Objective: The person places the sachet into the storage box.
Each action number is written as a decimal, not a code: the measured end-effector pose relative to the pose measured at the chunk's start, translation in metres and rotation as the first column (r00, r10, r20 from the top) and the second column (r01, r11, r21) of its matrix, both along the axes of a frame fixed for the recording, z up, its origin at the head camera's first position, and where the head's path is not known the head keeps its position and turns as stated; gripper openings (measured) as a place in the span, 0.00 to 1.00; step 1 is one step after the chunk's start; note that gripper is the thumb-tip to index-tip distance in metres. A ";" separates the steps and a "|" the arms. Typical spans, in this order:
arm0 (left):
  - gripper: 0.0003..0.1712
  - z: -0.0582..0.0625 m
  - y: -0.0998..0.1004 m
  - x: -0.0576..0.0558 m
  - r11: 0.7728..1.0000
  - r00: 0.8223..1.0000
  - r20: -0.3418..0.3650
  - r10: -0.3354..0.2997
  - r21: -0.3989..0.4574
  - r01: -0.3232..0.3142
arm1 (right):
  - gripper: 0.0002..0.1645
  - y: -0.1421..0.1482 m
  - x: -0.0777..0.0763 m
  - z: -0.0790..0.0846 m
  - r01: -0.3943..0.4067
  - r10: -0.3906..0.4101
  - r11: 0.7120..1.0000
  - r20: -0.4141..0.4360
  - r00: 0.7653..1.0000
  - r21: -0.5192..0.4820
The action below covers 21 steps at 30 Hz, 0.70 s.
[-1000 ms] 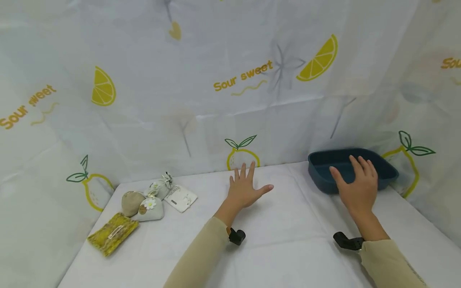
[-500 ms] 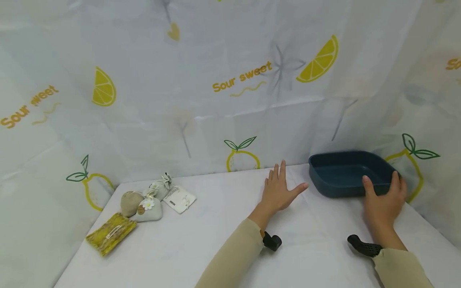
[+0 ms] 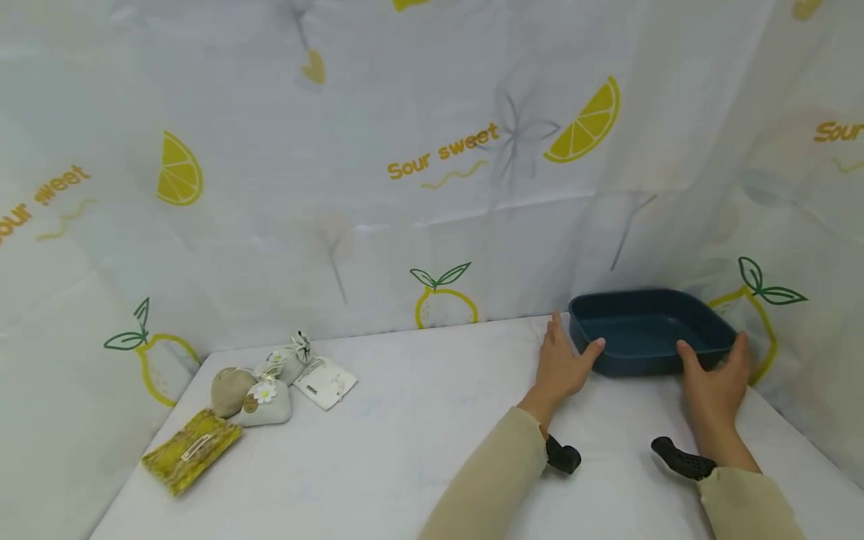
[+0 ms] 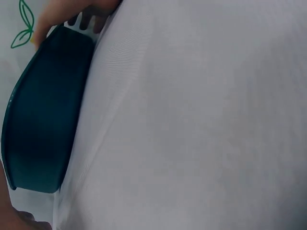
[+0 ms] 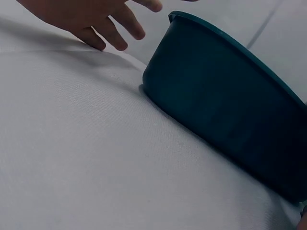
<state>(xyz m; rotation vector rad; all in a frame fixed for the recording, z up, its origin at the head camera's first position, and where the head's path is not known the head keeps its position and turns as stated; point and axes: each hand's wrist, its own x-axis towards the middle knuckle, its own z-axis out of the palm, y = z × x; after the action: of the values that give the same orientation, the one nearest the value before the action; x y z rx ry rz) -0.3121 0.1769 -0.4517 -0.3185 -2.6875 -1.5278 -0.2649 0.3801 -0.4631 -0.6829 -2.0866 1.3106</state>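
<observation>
A dark blue-green basin [image 3: 634,365] stands on the white tabletop at the back right. My left hand [image 3: 563,364] is beside its left end, thumb spread from the fingers; in the right wrist view the fingertips of that left hand [image 5: 108,24] are apart from the basin wall. At the basin's right front corner, my right hand [image 3: 717,386] rests with its thumb by the front rim and its fingers along the right end. The left wrist view shows this right hand [image 4: 72,12] at the far end of the basin, its fingers not curled tightly around it.
Several small things lie at the left: a yellow patterned pouch [image 3: 192,452], a beige round sachet [image 3: 232,391], a pale sachet with a flower [image 3: 270,409], another tied sachet [image 3: 290,365] and a white flat packet [image 3: 325,382]. A lemon-print sheet [image 3: 445,225] hangs behind the table.
My left hand has moved right from mid-table to the basin's left end. The right hand went from above the basin down to its right front corner. The basin stays put.
</observation>
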 end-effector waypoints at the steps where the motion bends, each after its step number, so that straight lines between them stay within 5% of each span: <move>1: 0.53 0.000 0.003 0.000 1.000 1.000 -0.006 -0.002 0.005 0.002 | 0.53 0.000 0.000 0.000 -0.001 0.001 1.000 0.004 1.000 0.003; 9: 0.46 -0.004 0.014 -0.005 0.996 1.000 -0.009 -0.021 0.083 0.021 | 0.54 -0.001 -0.001 0.001 -0.034 0.035 0.999 0.021 0.999 -0.007; 21: 0.45 -0.003 -0.001 0.003 0.989 0.996 0.073 -0.055 0.141 0.044 | 0.56 -0.002 -0.003 -0.002 -0.022 0.022 1.000 0.024 0.999 0.000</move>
<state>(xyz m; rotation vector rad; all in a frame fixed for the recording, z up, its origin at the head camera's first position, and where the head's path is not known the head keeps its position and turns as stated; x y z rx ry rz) -0.3090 0.1754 -0.4547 -0.3294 -2.6285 -1.7665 -0.2681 0.3783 -0.4654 -0.6813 -2.1190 1.3200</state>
